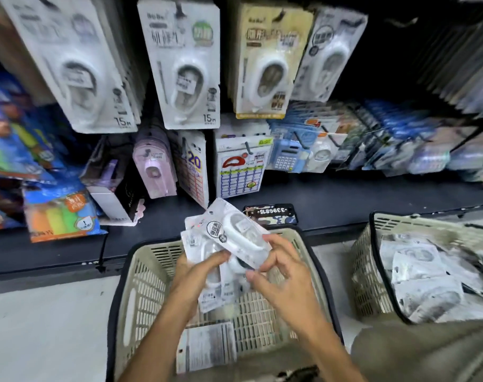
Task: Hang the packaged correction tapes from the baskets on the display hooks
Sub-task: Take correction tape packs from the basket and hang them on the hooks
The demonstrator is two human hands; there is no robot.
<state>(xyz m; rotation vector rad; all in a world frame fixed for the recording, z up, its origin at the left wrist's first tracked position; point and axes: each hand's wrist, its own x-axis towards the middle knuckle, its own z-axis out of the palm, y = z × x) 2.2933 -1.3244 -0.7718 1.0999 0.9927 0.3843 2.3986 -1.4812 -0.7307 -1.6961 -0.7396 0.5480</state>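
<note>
Above near basket | left hand and right hand gripped fanned correction-tape packs | lower packs partly hidden | right basket cut off, contents blurred.

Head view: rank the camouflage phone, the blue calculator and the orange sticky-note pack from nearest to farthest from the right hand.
1. Camouflage phone, on the dark shelf just above the right hand.
2. Blue calculator, hanging higher up, slightly right.
3. Orange sticky-note pack, far off to the left.
</note>
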